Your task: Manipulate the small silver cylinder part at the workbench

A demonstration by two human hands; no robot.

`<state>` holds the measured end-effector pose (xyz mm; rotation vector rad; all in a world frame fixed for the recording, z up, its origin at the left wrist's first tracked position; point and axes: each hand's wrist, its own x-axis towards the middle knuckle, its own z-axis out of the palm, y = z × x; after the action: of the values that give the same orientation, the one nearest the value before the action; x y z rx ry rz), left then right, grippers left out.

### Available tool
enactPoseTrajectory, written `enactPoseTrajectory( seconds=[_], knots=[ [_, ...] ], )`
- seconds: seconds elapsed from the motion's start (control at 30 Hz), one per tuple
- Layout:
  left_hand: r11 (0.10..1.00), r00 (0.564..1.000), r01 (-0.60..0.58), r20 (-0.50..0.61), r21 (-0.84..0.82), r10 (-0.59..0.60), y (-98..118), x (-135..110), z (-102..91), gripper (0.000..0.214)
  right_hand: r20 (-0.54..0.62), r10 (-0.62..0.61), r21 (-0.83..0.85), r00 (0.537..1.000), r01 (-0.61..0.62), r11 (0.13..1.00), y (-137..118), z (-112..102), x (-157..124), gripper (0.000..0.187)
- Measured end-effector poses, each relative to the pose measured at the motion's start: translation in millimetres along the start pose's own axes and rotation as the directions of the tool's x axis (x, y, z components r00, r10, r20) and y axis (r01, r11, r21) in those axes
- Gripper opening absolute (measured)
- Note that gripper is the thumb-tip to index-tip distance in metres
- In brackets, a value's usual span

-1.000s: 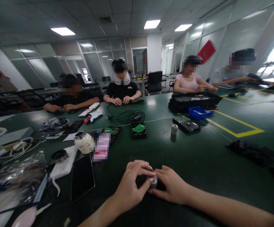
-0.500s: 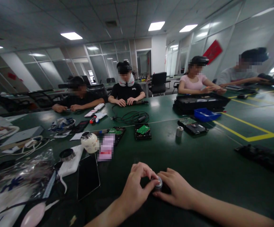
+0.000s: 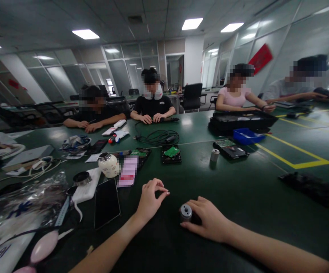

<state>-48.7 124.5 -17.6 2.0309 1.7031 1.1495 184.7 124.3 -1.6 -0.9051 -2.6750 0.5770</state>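
Note:
My right hand is closed round a small electric motor, a silvery cylinder standing upright on the green table. Its round top shows a dark centre and small holes. My left hand is raised to the left of the motor and apart from it. Its thumb and forefinger are pinched together; anything between the tips is too small to name. A second, similar metal cylinder stands farther back. Circuit boards on black drives lie beyond my hands.
To my left are a dark phone, a cream jar, a phone with a lit screen and plastic bags. A blue tray and a black case stand back right; black parts lie right. Several people sit opposite.
My left hand has come off the motor's top and moved left and away, still pinched. The motor's top is now uncovered. My right hand stays round it.

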Motion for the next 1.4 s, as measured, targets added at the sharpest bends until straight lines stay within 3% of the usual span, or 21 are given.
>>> enactPoseTrajectory(
  seconds=[0.2,0.3,0.4,0.47,0.57,0.67,0.87,1.2,1.4],
  knots=[
    [1.0,1.0,-0.015,0.027,0.01,0.014,-4.0,1.4,-1.2,0.03,-0.003,-0.007,-0.006,1.0,0.007,1.0,0.7,0.6,-0.2,0.035],
    [1.0,1.0,-0.011,0.023,-0.006,0.011,-1.7,5.1,-3.2,0.022,-0.003,-0.007,-0.019,1.0,0.007,1.0,0.3,0.9,-0.1,0.036],
    [0.998,1.0,-0.017,-0.011,-0.059,0.016,14.3,2.4,-6.0,0.016,-0.002,-0.013,-0.03,1.0,0.013,0.999,-0.8,1.1,-0.3,0.035],
    [0.982,0.999,-0.037,-0.021,-0.184,0.034,31.9,-4.7,-7.0,0.017,-0.001,-0.017,-0.04,1.0,0.017,0.999,-1.3,1.5,-0.8,0.034],
    [0.925,0.994,-0.062,0.061,-0.375,0.091,55.6,-18.7,-5.7,0.02,0.007,-0.031,-0.05,0.999,0.032,0.998,-0.9,2.6,-1.4,0.032],
    [0.898,0.986,-0.042,0.128,-0.438,0.109,63.9,-28.3,-1.6,0.019,0.004,-0.034,-0.048,0.999,0.035,0.998,0.6,3.7,-1.2,0.029],
    [0.927,0.98,-0.035,0.168,-0.372,0.105,58.7,-29.8,0.9,0.014,-0.008,-0.043,-0.046,0.999,0.042,0.998,1.7,6.0,-0.8,0.027],
    [0.936,0.93,-0.156,0.272,-0.315,0.246,65.2,-25.2,-13.0,0.024,0.002,-0.014,0.003,1.0,0.014,1.0,2.3,6.5,-2.9,0.032],
    [0.948,0.944,-0.186,0.219,-0.259,0.245,64.6,-21.0,-12.6,0.017,-0.006,-0.033,-0.023,0.999,0.033,0.999,3.0,6.1,-1.9,0.03]
  ],
)
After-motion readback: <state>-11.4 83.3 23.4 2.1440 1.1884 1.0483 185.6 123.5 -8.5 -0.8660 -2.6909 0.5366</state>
